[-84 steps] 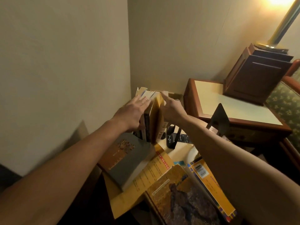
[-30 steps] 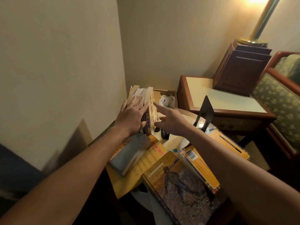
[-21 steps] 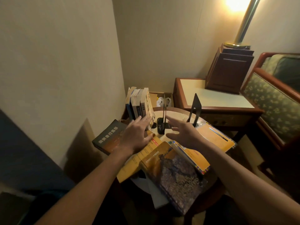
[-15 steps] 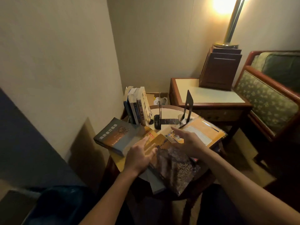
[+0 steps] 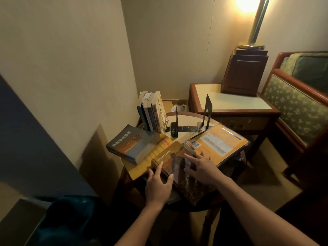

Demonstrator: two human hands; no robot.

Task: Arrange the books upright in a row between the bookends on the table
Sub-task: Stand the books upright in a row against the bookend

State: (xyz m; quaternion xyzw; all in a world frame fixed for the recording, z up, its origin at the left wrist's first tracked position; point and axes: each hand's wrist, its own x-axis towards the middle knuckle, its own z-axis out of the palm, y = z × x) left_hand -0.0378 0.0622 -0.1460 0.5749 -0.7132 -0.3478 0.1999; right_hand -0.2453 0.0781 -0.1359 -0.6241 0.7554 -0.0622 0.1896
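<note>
the left hand (image 5: 158,183) and right hand (image 5: 204,169) have left the upright books (image 5: 152,112) by the wall (image 5: 71,68) and now rest, fingers (image 5: 190,157) spread, on the brown book (image 5: 170,157) lying flat at the near edge of the bench (image 5: 186,119), probably next to stand.

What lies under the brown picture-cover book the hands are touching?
A yellow booklet sticks out from beneath the brown book on its left side. The rest underneath is covered by the book, left hand and right hand.
</note>
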